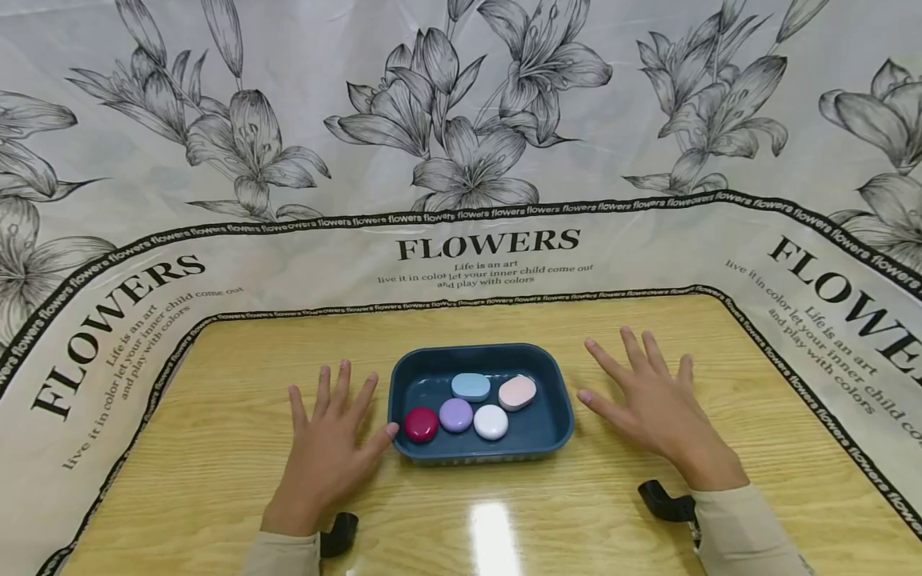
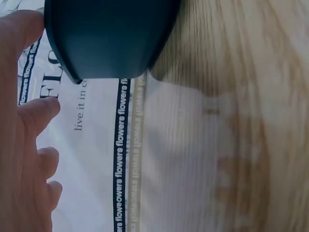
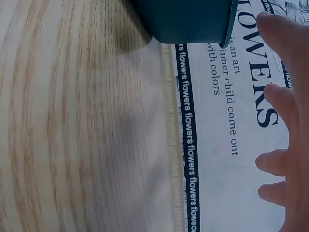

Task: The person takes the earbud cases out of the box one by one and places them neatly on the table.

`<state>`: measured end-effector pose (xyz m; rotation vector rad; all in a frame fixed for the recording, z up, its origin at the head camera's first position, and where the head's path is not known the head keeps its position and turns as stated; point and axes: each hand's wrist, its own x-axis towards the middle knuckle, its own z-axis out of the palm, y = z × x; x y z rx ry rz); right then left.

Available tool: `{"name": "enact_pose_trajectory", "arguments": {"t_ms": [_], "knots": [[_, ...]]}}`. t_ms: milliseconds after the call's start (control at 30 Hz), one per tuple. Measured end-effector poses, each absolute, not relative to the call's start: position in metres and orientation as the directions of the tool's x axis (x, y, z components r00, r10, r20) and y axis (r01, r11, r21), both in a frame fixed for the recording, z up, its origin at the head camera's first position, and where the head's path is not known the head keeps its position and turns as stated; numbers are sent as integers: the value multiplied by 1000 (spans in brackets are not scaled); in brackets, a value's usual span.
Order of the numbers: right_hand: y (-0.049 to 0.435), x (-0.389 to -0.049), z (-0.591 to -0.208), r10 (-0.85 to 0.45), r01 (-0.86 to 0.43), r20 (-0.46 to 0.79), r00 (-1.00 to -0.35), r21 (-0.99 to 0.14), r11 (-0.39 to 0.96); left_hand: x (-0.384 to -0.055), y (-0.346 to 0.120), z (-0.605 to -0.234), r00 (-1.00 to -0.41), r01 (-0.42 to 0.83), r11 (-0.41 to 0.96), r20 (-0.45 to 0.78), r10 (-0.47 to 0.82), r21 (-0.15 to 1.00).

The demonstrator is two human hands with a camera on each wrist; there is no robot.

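Just below the head frame's centre, a dark-blue tray (image 1: 536,432) of five rounded pieces (image 1: 456,415) sits between the left hand (image 1: 327,444) and right hand (image 1: 651,408), fingers spread and empty, so a nudge from the left thumb (image 1: 378,441), touching or just beside it, could skew it on the tabletop (image 1: 418,512).

Glare on table (image 1: 494,538) — wrist views dimmer, softer.
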<state>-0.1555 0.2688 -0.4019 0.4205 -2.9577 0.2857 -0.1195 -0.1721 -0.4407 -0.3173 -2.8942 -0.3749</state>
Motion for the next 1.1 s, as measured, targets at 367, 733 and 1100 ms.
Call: {"name": "enact_pose_trajectory", "arguments": {"t_ms": [367,733,1100], "knots": [[259,-152,-408,-352,-393,201,-914,-234,889,-115,-159,-444,-942,288,898,268,202,333],[257,-151,-412,-409,-459,244,-879,-204,865,-114,-153,-450,-932,315,875,295,212,368],[260,-151,-408,-427,-489,300,-853,-173,855,-113,-148,-450,-930,320,831,317,185,455]]}}
